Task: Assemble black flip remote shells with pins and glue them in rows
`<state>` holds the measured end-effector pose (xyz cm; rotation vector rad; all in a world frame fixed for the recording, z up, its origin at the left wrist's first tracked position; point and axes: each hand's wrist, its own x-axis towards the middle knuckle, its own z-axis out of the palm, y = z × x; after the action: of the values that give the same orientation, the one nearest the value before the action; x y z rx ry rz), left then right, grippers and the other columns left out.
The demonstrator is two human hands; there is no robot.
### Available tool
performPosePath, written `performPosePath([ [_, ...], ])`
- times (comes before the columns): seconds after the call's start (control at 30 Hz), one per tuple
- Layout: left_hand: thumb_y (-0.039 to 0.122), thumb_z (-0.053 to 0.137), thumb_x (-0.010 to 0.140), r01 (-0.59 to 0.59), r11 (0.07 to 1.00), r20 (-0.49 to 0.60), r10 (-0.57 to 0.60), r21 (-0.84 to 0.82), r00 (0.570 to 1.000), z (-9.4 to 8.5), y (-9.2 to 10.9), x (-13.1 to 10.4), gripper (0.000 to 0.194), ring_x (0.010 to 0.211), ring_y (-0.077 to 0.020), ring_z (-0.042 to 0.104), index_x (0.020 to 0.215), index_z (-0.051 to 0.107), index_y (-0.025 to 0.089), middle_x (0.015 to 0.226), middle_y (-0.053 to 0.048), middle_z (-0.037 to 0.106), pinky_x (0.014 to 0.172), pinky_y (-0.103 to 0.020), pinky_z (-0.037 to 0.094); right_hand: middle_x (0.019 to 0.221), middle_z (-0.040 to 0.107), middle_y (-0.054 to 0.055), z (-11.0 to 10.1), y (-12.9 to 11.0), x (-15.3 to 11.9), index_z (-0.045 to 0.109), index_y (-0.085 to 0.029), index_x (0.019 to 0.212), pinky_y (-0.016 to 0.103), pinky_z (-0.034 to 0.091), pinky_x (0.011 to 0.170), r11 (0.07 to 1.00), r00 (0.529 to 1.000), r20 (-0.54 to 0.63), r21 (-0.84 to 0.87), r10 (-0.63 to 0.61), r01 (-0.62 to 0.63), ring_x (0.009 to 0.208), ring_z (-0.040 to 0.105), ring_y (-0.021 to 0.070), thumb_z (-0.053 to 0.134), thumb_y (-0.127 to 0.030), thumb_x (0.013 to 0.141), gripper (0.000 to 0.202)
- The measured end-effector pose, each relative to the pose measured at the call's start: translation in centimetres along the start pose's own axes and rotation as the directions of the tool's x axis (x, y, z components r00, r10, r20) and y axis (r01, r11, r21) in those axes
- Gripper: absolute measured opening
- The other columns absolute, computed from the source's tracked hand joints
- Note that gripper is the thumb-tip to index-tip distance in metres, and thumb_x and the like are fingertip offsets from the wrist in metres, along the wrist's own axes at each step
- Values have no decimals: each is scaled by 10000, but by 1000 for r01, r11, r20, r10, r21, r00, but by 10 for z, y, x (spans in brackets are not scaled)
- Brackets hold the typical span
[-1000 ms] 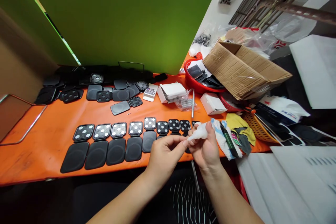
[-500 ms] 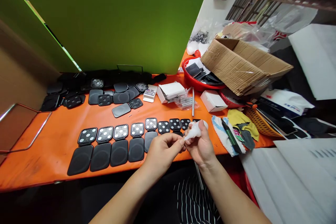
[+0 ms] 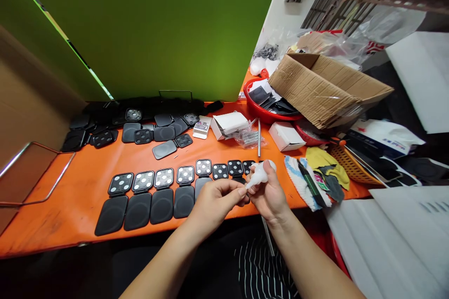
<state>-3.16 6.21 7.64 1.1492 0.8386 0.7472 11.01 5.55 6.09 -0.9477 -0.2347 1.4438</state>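
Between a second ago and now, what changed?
The view shifted slightly, and the left hand appears a little further left against the row of black pads. Nothing was taken up or let go: the right hand still holds the white bottle, the left pinching its tip. The row stayed put.

The left hand (image 3: 214, 202) partly hides some black cases (image 3: 204, 167), the right hand (image 3: 270, 197) part of a white bottle (image 3: 258, 175).

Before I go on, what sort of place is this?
Most likely a small workshop: hinged black pads lined up on an orange table, a red basin of loose flat pieces, and a white nozzle bottle in the right hand.
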Motion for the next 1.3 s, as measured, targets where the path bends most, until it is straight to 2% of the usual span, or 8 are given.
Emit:
performPosePath([
  [0.23,280,517,837,-153,933,24,154,326,988,-5,10,-4,213,652,-139,583,721,658,171,698,-20,661,602,-220,429,404,408,-67,4,5,1,588,-133,658,151,300,340,997,997,-30,20,70,-69,354,333,48,720,-498,657,389],
  [0.37,281,503,840,-191,881,-27,224,432,974,-3,9,-4,209,637,-141,569,717,637,177,676,-12,641,589,-221,413,404,400,-69,9,8,1,584,-133,661,147,299,337,997,999,-28,66,31,-29,352,326,45,714,-477,676,368],
  [0.5,271,500,825,-187,891,-90,244,413,966,-2,8,-3,201,596,-127,534,683,606,176,637,2,605,555,-211,398,408,406,-66,14,9,1,589,-134,665,149,300,331,996,999,-49,88,-15,19,352,332,45,700,-488,692,371],
  [0.63,255,492,806,-142,920,-137,204,364,969,-2,8,-4,181,519,-107,502,662,572,181,554,30,549,508,-199,380,400,420,-62,18,10,0,590,-130,657,159,299,326,995,997,-71,95,-18,25,349,337,46,709,-490,678,380],
  [0.87,259,488,786,-99,948,-160,153,301,975,-2,9,-5,179,472,-95,485,633,537,181,511,41,514,481,-197,365,398,413,-68,20,11,-1,597,-129,653,153,295,330,996,997,-80,84,-10,17,358,317,40,721,-503,664,394],
  [1.17,301,512,739,-30,991,-169,52,130,984,-1,6,-3,171,456,-90,452,625,524,174,513,36,488,455,-195,350,392,407,-70,18,16,0,582,-145,665,155,306,345,986,994,-15,130,106,-103,360,326,48,661,-526,724,393],
  [1.23,307,509,744,-40,990,-174,63,132,983,-1,4,-3,177,463,-96,458,626,524,175,516,31,499,464,-202,357,409,424,-67,17,17,-1,580,-145,671,154,313,349,983,993,-9,143,120,-118,366,340,47,665,-533,718,400],
  [1.3,288,500,761,-101,971,-199,145,216,969,-1,1,-3,173,511,-109,488,635,537,176,549,19,536,505,-213,376,434,450,-61,17,18,-1,582,-142,684,153,318,351,981,992,-22,156,122,-117,373,353,45,686,-530,699,402],
])
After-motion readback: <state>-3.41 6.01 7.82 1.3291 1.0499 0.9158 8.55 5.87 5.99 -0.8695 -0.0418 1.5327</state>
